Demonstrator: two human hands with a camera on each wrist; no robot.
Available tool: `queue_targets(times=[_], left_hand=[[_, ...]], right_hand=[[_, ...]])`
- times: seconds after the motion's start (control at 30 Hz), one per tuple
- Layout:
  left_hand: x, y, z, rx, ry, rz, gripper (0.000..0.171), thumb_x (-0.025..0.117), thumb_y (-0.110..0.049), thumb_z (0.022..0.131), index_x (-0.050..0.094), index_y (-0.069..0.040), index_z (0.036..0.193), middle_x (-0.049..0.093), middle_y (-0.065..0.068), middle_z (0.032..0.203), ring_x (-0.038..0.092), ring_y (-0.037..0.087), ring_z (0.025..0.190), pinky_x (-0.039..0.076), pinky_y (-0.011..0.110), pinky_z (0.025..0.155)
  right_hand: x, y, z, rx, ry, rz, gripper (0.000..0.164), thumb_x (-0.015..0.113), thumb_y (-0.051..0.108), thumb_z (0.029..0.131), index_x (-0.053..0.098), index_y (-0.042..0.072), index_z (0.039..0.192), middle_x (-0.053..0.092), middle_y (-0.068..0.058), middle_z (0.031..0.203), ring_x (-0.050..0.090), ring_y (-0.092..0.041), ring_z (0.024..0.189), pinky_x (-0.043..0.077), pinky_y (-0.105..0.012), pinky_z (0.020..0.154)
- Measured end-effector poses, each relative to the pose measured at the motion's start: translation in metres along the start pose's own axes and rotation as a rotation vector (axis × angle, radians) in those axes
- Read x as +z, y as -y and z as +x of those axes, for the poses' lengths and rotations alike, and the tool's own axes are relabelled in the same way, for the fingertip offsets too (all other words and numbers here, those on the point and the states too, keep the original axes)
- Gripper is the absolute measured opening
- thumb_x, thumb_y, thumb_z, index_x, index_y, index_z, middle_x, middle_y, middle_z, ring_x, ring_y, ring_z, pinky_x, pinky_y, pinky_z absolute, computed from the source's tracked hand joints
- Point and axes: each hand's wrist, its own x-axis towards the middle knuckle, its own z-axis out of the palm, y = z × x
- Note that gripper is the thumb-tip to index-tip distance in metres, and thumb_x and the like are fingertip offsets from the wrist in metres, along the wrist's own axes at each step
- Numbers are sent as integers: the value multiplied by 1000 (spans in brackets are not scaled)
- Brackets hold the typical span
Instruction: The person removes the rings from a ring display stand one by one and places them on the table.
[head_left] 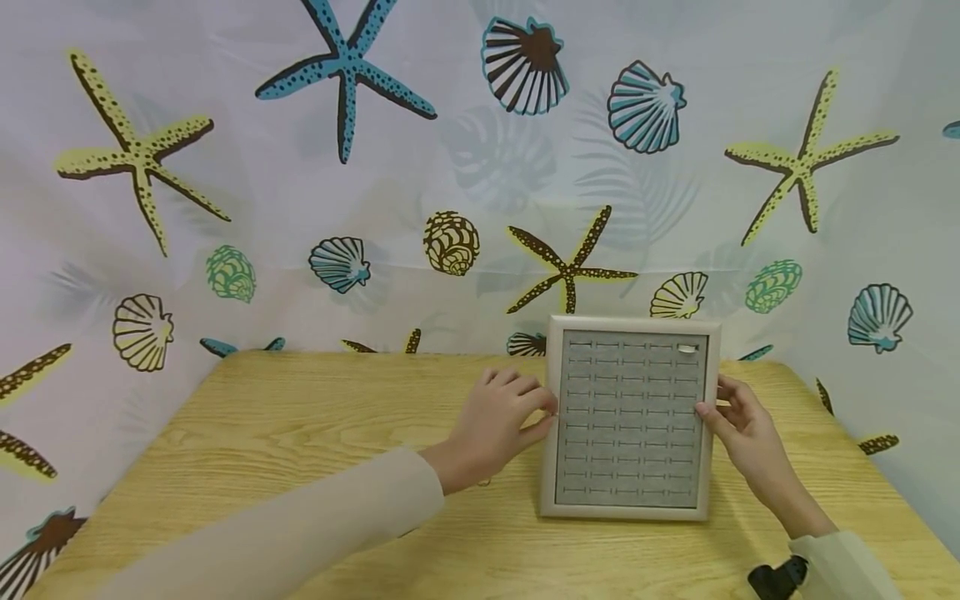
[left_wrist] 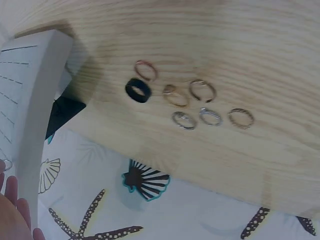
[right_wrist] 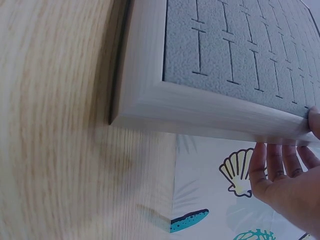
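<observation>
A ring display board [head_left: 630,425] with grey slotted foam and a pale frame stands upright on the table. My right hand [head_left: 746,429] grips its right edge, thumb on the front and fingers behind, as the right wrist view also shows. My left hand [head_left: 498,421] is at the left edge, thumb and index finger pinching a small silver ring [left_wrist: 7,164] in front of the foam. One pale ring [head_left: 687,348] sits in the top right slot. Several loose rings lie on the table, among them a wide black ring [left_wrist: 138,90] and a gold ring [left_wrist: 176,98].
The wooden table [head_left: 300,400] meets a curtain [head_left: 420,167] printed with shells and starfish at the back and sides. A black support [left_wrist: 65,117] props the board from behind. A black strapped device [head_left: 780,577] is by the right sleeve.
</observation>
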Motion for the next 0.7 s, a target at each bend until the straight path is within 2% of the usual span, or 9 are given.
queue_targets(times=[0.3, 0.7], left_hand=[[-8, 12, -28, -33, 48, -1, 4, 65, -27, 84, 61, -26, 85, 61, -13, 87, 47, 9, 80, 36, 29, 75], [-5, 30, -65, -58, 83, 54, 9, 70, -27, 79, 61, -26, 80, 60, -12, 82, 45, 9, 75, 37, 29, 73]], right_hand=[[0, 0, 0, -1, 2, 2, 48, 46, 18, 96, 29, 1, 138, 42, 14, 115, 48, 9, 99, 45, -12, 76], [-1, 2, 1, 2, 3, 13, 49, 46, 21, 95, 30, 2, 138, 42, 14, 114, 49, 8, 98, 45, -12, 76]])
